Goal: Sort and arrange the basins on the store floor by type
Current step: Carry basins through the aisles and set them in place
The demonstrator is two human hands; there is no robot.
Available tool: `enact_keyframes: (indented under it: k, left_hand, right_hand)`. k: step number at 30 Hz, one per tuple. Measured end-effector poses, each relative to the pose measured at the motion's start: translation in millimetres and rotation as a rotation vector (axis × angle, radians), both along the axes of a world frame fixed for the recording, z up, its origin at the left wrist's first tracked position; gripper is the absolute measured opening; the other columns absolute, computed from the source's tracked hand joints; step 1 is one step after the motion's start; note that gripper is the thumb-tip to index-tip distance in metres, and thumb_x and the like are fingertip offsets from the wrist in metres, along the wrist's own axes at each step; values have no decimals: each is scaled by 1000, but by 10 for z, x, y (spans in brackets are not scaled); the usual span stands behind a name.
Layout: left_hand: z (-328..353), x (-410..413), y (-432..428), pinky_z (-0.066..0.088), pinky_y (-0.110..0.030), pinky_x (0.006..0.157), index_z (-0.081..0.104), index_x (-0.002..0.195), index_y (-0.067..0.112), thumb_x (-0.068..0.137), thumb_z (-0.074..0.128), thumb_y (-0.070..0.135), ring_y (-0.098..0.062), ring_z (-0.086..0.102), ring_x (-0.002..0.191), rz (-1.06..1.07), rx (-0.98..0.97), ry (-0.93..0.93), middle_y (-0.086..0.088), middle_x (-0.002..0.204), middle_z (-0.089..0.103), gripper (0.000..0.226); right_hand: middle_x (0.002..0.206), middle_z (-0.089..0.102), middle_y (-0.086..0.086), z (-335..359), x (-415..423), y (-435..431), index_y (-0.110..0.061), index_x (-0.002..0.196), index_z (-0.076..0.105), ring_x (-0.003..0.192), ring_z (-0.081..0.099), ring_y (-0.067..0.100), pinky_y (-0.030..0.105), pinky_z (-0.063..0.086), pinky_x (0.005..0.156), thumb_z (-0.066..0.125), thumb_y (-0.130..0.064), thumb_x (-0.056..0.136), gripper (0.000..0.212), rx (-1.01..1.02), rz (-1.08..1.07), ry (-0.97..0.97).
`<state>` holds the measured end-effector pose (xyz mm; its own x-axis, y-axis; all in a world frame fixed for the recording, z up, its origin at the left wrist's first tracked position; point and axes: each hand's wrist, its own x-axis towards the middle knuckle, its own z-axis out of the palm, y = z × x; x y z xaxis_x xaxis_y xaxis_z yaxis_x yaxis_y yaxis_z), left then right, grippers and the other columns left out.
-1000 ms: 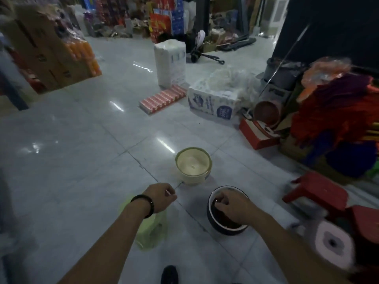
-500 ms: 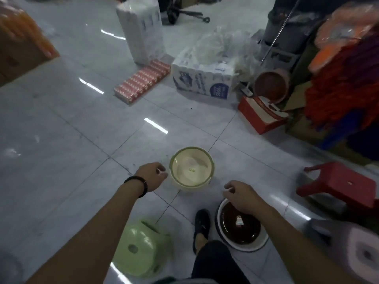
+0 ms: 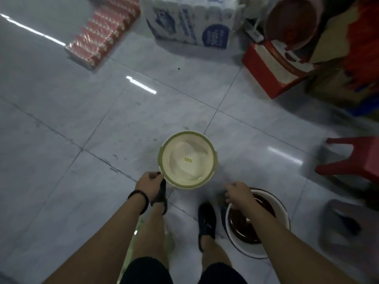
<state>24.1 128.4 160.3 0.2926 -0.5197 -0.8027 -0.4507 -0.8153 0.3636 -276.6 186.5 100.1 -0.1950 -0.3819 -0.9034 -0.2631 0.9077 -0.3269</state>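
Far left on the floor (image 3: 61,124), a shrink-wrapped pack of red cartons (image 3: 102,33) lies flat, and beside it stands a white bundle of paper rolls (image 3: 190,21) with blue print. Closer in now: my left hand (image 3: 148,184), black band on the wrist, is down at the cream basin (image 3: 187,159), thumb and fingers curled onto its near-left rim. That basin sits upright on the tiles, green band round the top, right by a crossing of the tile seams. Below it, my two black shoes (image 3: 206,222) are planted on the floor, and something pale green (image 3: 170,242) peeks out behind my left leg. On to my right hand (image 3: 239,194): it's over the far-left rim of the brown basin (image 3: 256,226), fingers bent downward, but the blur there is heavy and I cannot tell whether they hold the white rim or only hang above it. That basin sits flat just right of my right shoe. Further right, a red box (image 3: 268,70) with another brown basin (image 3: 291,23) tipped on its side above it, then a red stool (image 3: 352,160), and a grey stool (image 3: 344,228) near the floor's right edge.
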Motion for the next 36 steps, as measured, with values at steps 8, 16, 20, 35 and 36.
enact_keyframes:
  k: [8, 16, 20, 35, 36]
  left_hand:
    - [-2286, 404, -820, 54, -44, 89, 61, 106, 10, 98, 69, 31, -30, 60, 94, 260, 294, 134, -11, 103, 60, 24]
    - [-4051, 1151, -1445, 56, -52, 90, 68, 118, 12, 79, 77, 34, -32, 61, 98, 282, 319, 474, -13, 111, 61, 46]
    - [-4501, 1375, -1555, 52, -50, 91, 68, 125, 9, 61, 91, 26, -34, 61, 100, 178, 347, 681, -13, 115, 64, 70]
    - [-3776, 1120, -1499, 60, -44, 81, 65, 130, 16, 109, 35, 46, -28, 64, 89, 104, 142, 719, -8, 110, 68, 48]
    - [-3544, 1036, -1519, 61, -44, 82, 64, 134, 15, 110, 29, 45, -28, 69, 94, 99, 112, 698, -8, 114, 70, 52]
  right_hand:
    - [99, 66, 16, -1656, -84, -520, -7, 117, 66, 81, 63, 29, 37, 52, 72, 65, -31, 103, 28, 181, -299, -98]
    - [131, 65, 13, -3482, -10, -971, -15, 128, 69, 119, 62, 31, 54, 46, 113, 78, -44, 89, 50, 21, -577, -265]
    - [118, 69, 15, -3980, 96, -921, -11, 130, 72, 108, 64, 34, 54, 49, 108, 85, -50, 69, 74, -45, -621, -379]
    - [120, 66, 17, -3239, -98, -724, -5, 131, 69, 110, 62, 36, 56, 46, 111, 69, -42, 89, 56, -132, -723, -506]
    - [124, 65, 18, -3018, -100, -708, -3, 137, 66, 114, 61, 37, 59, 43, 116, 72, -44, 86, 66, -140, -744, -492]
